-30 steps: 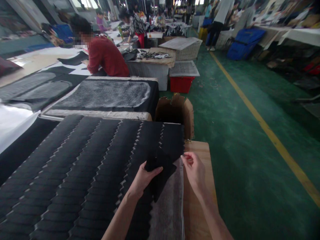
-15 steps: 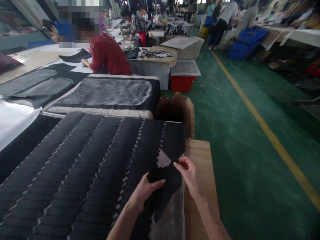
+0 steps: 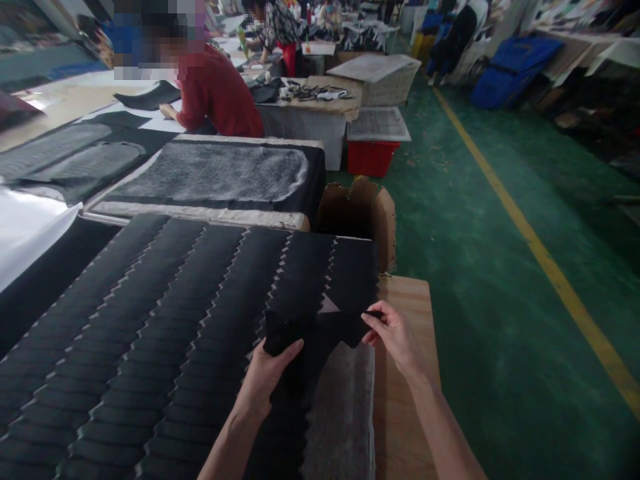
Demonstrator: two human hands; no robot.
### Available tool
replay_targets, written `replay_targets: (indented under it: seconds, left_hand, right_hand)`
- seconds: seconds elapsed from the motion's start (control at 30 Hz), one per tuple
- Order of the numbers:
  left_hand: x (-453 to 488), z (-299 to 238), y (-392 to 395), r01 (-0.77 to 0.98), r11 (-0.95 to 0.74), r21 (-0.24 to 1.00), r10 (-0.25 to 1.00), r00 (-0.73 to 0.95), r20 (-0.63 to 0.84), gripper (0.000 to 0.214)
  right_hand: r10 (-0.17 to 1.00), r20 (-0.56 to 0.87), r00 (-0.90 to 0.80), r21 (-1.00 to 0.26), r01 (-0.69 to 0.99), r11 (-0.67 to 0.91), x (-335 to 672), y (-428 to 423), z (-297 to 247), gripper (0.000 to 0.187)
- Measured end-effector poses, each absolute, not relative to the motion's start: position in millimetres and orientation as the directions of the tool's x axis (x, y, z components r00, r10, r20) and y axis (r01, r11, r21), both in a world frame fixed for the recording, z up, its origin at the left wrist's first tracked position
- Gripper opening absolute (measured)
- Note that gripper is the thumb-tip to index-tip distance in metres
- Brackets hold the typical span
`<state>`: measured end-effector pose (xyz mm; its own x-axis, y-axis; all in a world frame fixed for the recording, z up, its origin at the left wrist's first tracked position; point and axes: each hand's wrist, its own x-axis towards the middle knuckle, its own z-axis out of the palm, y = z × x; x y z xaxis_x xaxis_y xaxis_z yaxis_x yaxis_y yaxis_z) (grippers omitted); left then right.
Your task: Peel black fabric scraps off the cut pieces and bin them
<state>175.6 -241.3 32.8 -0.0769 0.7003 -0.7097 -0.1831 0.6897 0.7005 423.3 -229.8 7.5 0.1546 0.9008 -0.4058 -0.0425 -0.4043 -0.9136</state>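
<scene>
A black fabric piece (image 3: 330, 330) is stretched between my two hands above the table's right side. My left hand (image 3: 273, 370) grips its left end, thumb on top. My right hand (image 3: 393, 330) pinches its right corner between thumb and fingers. Beneath and to the left, rows of overlapping black fabric pieces (image 3: 200, 333) with zigzag edges cover the table. A greyish sheet (image 3: 343, 407) shows below the held piece, where the rightmost row stops. The fingertips under the cloth are hidden.
Bare wooden tabletop (image 3: 407, 347) borders the rows at right. Beyond stand a cardboard box (image 3: 383, 220) and a red bin (image 3: 370, 157). A co-worker in a red top (image 3: 220, 90) leans over the table at far left. Green floor (image 3: 480, 267) with a yellow line runs along the right.
My left hand has moved left and up, and my right hand slightly right. The black fabric piece now spans wider between them. The camera view has shifted a little.
</scene>
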Motion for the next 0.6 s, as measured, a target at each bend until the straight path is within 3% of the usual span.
replay_targets:
  seconds: [0.27, 0.6]
  left_hand:
    - [180, 28, -254, -0.230, 0.701, 0.675, 0.685, -0.046, -0.727, 0.054]
    - [187, 12, -257, 0.032, 0.595, 0.803, 0.796, 0.113, -0.595, 0.052]
  right_hand:
    - [0.884, -0.385, 0.264, -0.920, -0.040, -0.389, 421, -220, -13, 0.044]
    - [0.874, -0.334, 0.353, -0.921, 0.073, -0.381, 419, -217, -11, 0.046]
